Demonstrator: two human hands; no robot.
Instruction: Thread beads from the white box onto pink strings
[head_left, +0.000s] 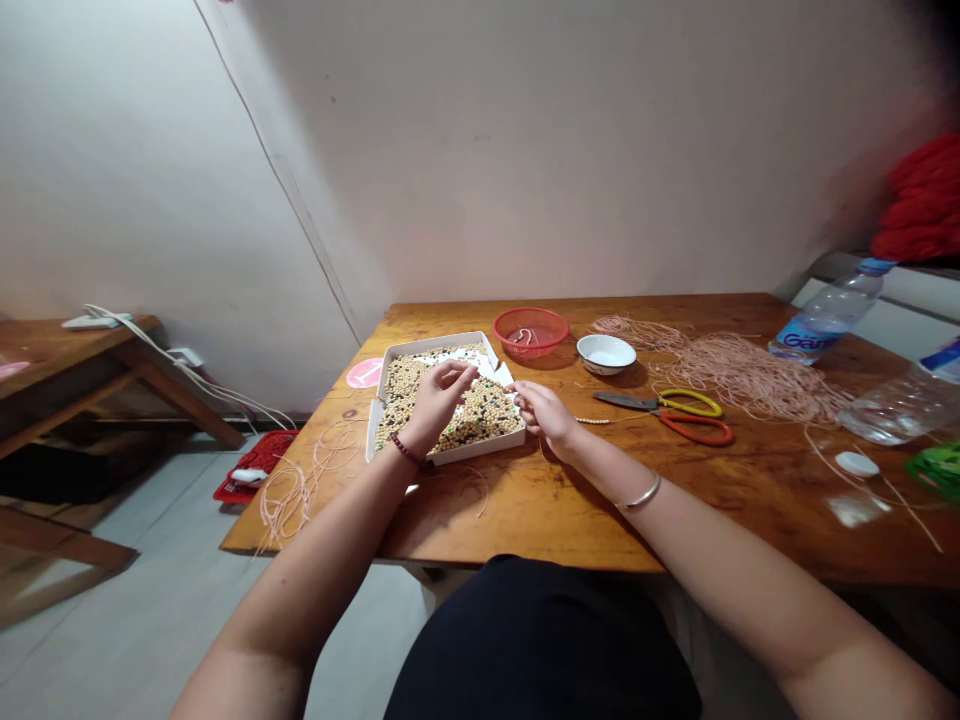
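the left forearm comes in from the near left and slants forward and to the right, so that the left hand (442, 400) is raised over the middle of the white cardboard box (487, 448), wrist bent, back of the hand up. its thumb and forefinger reach toward each other, pointing right; whether they grip a bead i cannot tell. the right forearm slants forward and left from the near right, and the right hand (547, 412) is low at the box's right edge, fingers curled in and tips pointing left; what is between them is too small to tell.

the box is near the desk's (540, 520) left edge, a little turned, its front wall running roughly along the desk's front edge. loose beads (480, 428), mostly tan with black and a few green, fill much of it. just right of the right hand a short bead strand (592, 421) is flat on the desk, its long axis left to right, roughly parallel to the front edge. beyond it, scissors (660, 404) point their blades left, handles right. the red basket (530, 340) and white bowl (606, 354) are toward the far edge.
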